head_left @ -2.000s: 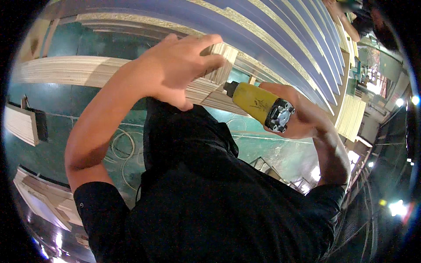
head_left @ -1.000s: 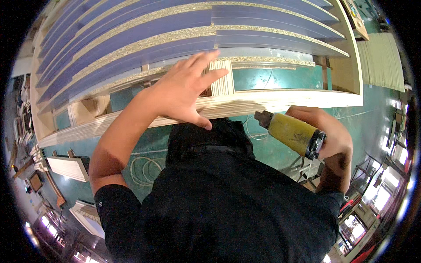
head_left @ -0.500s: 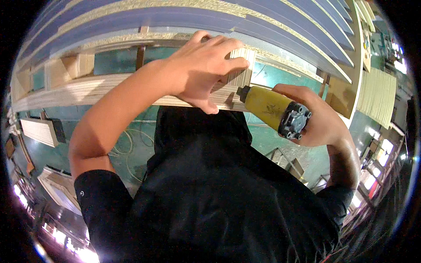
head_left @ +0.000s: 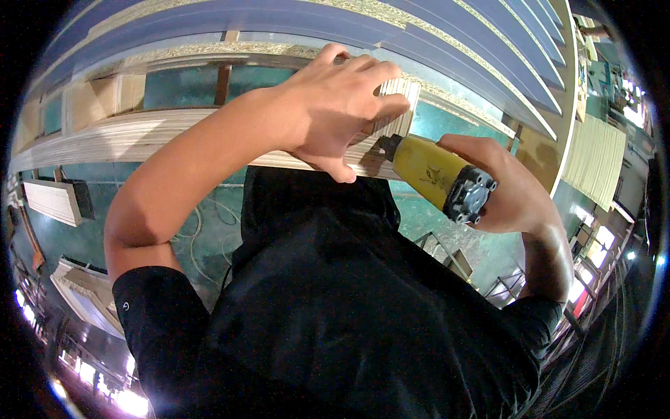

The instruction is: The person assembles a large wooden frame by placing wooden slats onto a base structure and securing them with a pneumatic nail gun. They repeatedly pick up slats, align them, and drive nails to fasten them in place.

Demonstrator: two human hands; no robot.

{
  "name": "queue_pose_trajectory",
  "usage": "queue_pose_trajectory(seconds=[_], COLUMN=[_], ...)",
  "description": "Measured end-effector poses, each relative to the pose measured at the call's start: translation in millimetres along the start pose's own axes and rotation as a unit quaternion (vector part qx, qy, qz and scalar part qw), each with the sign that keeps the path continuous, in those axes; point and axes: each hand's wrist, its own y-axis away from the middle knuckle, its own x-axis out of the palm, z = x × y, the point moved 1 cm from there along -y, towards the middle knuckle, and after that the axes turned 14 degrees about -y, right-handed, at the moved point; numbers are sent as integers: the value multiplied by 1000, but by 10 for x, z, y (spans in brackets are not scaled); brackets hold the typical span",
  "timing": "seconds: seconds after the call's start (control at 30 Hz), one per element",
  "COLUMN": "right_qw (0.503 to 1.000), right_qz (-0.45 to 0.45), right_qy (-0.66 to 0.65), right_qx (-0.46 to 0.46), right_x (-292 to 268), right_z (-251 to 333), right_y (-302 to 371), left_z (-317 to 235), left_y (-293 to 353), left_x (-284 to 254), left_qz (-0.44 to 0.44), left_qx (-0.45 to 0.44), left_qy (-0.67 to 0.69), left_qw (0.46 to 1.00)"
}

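Note:
My right hand (head_left: 508, 187) is wrapped round a yellow nail gun (head_left: 427, 169) with a black end cap. The black nose of the tool points left and meets the pale long wooden rail (head_left: 167, 133), close to a short layered wood block (head_left: 412, 105). Bent over that block is my left hand (head_left: 342, 101): its fingers reach across the far side and the thumb lies on the near edge of the rail. The hand covers part of the block, and the exact contact at the nose is hard to make out.
Beyond the rail, several blue-faced chipboard panels (head_left: 279, 28) stand side by side inside a wooden frame. At the right is a stack of pale boards (head_left: 593, 160). A loose board (head_left: 52, 202) sits at the left. A thin hose (head_left: 197, 230) curls on the green floor.
My left hand and the wood block have shifted slightly right relative to the view. The nail gun's nose has come close against the wood beside the block.

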Motion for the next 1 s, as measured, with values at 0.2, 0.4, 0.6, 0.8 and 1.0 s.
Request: queue_pose_trajectory(seconds=[0.2,0.4,0.6,0.8,1.0], right_qw=[1000,1000,999,997,988], right_qz=[-1,11,9,66,30], right_qy=[3,9,33,-16,-143], right_qx=[-9,18,11,33,42], right_x=[-6,-65,-90,-110,441], right_z=[-141,-190,-218,-15,256], right_y=[27,100,187,355,229], left_z=[3,18,28,-14,542], left_y=[2,-10,3,296,1579], left_x=[-8,-39,-11,-126,-568], left_qz=[-6,-10,-18,-62,-142], left_qx=[1,9,13,-9,-137], left_qy=[-3,21,25,11,9], left_qw=[1000,1000,999,998,980])
